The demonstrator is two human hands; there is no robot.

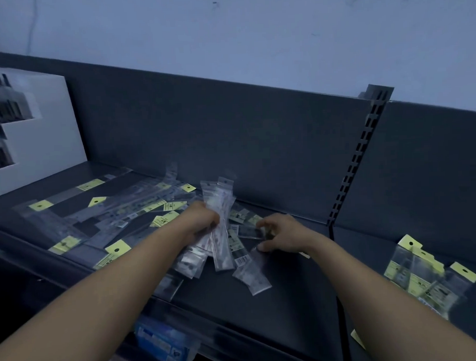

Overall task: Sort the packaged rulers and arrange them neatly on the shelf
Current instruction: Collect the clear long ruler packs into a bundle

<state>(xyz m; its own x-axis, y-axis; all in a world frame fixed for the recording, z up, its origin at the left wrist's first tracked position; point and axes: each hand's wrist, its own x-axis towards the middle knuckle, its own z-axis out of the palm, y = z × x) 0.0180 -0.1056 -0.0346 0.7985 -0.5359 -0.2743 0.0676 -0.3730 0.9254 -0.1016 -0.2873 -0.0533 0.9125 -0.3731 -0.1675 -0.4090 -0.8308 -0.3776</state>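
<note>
Our left hand (206,222) grips a fanned bundle of packaged rulers (222,199) above the shelf (303,294), right hand (282,234) pinches a dark pack (250,231) in the loose pile (140,208); risk: slick sleeves slip from our left grip and scatter if we stuff more in.

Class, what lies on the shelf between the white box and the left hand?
Head view: loose yellow-tagged ruler packs lie scattered between white box and left hand.

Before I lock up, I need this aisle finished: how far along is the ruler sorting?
Nothing lies in neat rows yet. The left hand grips a bundle of clear-sleeved rulers; the right hand pinches a short dark packet. Yellow-tagged rulers lie scattered across the shelf, unarranged.
</note>
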